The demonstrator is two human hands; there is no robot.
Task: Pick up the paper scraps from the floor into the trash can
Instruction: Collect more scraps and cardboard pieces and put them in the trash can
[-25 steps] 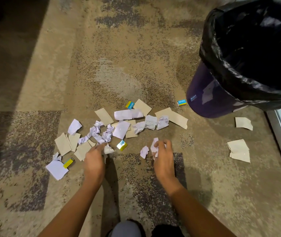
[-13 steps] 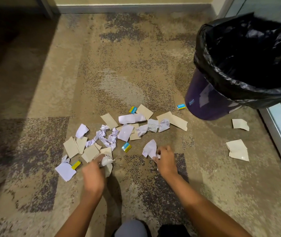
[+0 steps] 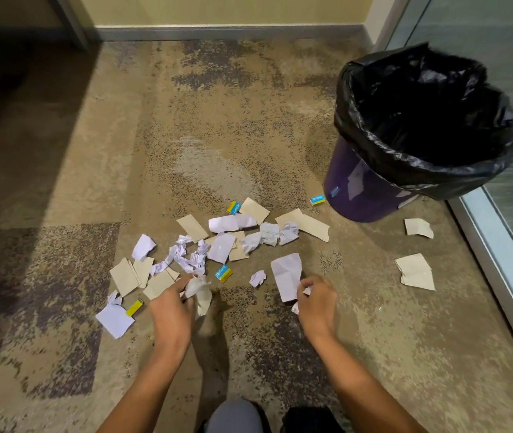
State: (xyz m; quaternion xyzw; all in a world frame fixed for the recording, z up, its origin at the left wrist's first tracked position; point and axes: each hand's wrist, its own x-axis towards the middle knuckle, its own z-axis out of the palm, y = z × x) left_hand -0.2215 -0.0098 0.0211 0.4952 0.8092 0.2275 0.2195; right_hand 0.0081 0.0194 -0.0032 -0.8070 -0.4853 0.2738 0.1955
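Several white and tan paper scraps (image 3: 220, 245) lie scattered on the carpet, with small blue-and-yellow boxes (image 3: 223, 274) among them. My left hand (image 3: 172, 310) is shut on a crumpled tan and white scrap (image 3: 200, 292), lifted just above the floor. My right hand (image 3: 316, 303) pinches the lower edge of a flat white sheet (image 3: 287, 276), with another small scrap showing under its fingers. The purple trash can (image 3: 364, 195) with a black liner stands at the upper right, apart from both hands.
Two tan scraps (image 3: 416, 271) lie near the glass wall's metal frame (image 3: 492, 260) on the right. A baseboard (image 3: 227, 32) runs along the far wall. My knee (image 3: 236, 415) shows at the bottom edge. The left side is in dark shadow.
Both hands have closed on scraps and lifted them off the carpet. The white sheet in my right hand has unfolded. The view has tilted up, showing the far wall.
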